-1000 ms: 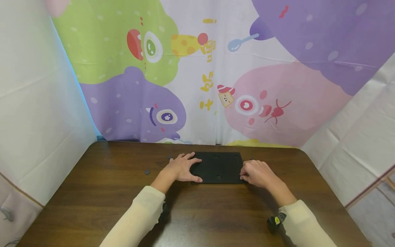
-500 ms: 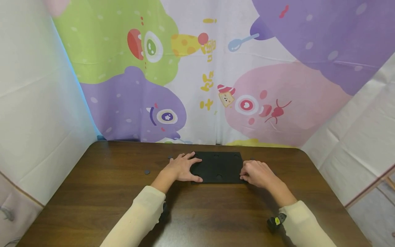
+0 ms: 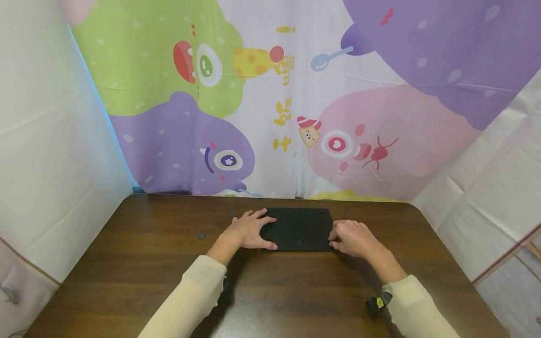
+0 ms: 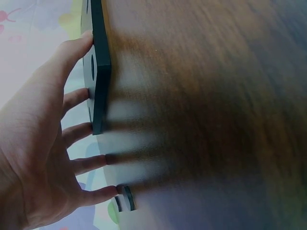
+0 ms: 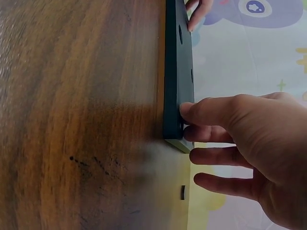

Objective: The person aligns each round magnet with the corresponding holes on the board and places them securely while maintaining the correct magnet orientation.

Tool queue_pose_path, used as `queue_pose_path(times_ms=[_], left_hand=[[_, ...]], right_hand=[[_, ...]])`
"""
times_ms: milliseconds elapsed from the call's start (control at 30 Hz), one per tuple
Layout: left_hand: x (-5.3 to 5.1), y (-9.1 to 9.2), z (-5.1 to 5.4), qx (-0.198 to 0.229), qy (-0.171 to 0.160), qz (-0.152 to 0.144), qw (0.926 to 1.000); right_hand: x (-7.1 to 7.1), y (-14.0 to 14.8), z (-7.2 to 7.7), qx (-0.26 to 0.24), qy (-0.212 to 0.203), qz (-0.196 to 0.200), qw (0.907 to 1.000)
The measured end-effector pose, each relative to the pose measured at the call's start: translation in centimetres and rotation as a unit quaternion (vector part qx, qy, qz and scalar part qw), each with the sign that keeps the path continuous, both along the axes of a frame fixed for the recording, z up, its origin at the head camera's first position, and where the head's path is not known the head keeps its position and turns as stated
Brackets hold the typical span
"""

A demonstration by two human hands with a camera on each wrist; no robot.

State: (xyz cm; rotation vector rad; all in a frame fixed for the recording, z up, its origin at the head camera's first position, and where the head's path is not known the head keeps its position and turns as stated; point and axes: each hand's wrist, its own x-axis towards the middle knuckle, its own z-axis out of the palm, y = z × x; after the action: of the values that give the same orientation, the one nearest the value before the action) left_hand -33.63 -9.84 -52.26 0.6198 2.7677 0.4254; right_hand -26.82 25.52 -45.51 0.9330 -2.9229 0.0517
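Observation:
A flat black board [image 3: 291, 230] with round recesses lies near the table's back edge. My left hand [image 3: 249, 230] spreads over its left end, thumb near the front corner. In the left wrist view, the left thumb and two fingertips touch the board [image 4: 101, 76]; the other two fingers extend past it, the little finger beside small dark discs [image 4: 128, 198]. My right hand [image 3: 355, 237] is at the front right corner. In the right wrist view, the right thumb [image 5: 201, 112] and index fingertip meet the board there; whether they pinch something small is hidden.
On the brown wooden table [image 3: 270, 291], a dark disc [image 3: 201, 236] and another disc [image 3: 233, 215] lie left of the board. A further small disc [image 3: 345, 218] sits behind the right hand. A cartoon-printed curtain [image 3: 270, 117] hangs behind the table.

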Motion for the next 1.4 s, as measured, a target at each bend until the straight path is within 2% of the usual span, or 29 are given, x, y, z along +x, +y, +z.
queue_pose_path(times_ms=[267,367,500,567,767,867,1000,1233,1400], left_hand=[[1.1,0.2,1.4,0.0,0.004,0.003,1.0],[0.9,0.2,1.2,-0.004,0.009,-0.001,1.0],[0.4,0.2,0.4,-0.002,0.012,-0.002,0.9999],[0.4,0.2,0.3,0.0,0.013,-0.002,0.9999],[1.1,0.3,1.4,-0.002,0.008,0.002,1.0],[1.2,0.3,1.6,-0.002,0.006,0.004,1.0],[0.8,0.1,1.0,0.01,0.003,0.006,0.9999],[-0.2,0.0,-0.1,-0.007,0.006,-0.002,1.0],[-0.1,0.0,-0.1,-0.002,0.006,-0.002,1.0]], right_hand=[[-0.1,0.0,0.2,0.005,-0.018,-0.016,0.9997],[-0.2,0.0,0.3,0.008,-0.019,-0.02,0.9996],[-0.3,0.2,0.5,0.005,-0.022,-0.025,0.9994],[-0.3,0.2,0.7,0.0,-0.021,-0.027,0.9994],[-0.7,0.2,1.1,-0.01,-0.006,-0.031,0.9994],[-0.7,0.2,1.2,-0.009,-0.005,-0.03,0.9995],[-0.7,0.1,1.2,-0.011,-0.009,-0.026,0.9996],[-0.7,0.4,1.1,-0.02,-0.011,-0.035,0.9991],[-0.7,0.7,1.1,-0.027,-0.012,-0.038,0.9988]])
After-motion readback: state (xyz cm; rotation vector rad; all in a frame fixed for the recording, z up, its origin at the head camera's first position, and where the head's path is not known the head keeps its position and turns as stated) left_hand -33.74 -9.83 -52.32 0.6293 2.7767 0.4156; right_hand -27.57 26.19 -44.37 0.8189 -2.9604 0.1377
